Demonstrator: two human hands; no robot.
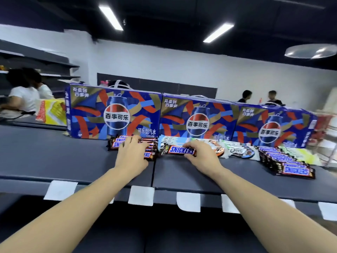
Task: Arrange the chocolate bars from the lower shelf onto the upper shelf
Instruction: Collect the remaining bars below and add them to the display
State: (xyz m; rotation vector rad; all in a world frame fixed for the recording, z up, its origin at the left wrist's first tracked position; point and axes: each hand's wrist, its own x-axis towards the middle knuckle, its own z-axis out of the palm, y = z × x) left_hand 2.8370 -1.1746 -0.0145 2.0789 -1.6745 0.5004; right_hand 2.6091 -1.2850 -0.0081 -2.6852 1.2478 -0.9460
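The right hand (202, 152) pinches a Snickers bar (180, 150) by its right end, fingers curled over the top edge and thumb under the near edge. The bar lies flat just above or on the upper shelf (73, 156); whether it touches cannot be told. Its long axis runs left to right, label up and readable, free end pointing left toward the left hand.

The left hand (134, 152) rests palm down with spread, nearly straight fingers on a stack of Snickers (131, 143), pressing on it rather than gripping. These bars also lie with long axes left to right, packed one behind another toward the back of the shelf.

Just right of the held bar, partly under the right hand, sit orange-and-white bars (217, 148) and then white Oreo bars (242, 152), angled slightly. Farther right, a second row of Snickers (286, 163) steps forward toward the shelf edge, long axes left to right, with pale green packets (302, 156) behind.

Three blue Pepsi cartons (197, 119) stand upright side by side at the back of the shelf, behind all the bars. White price tags (141, 195) hang along the front rail. People (23, 95) stand blurred in the background.
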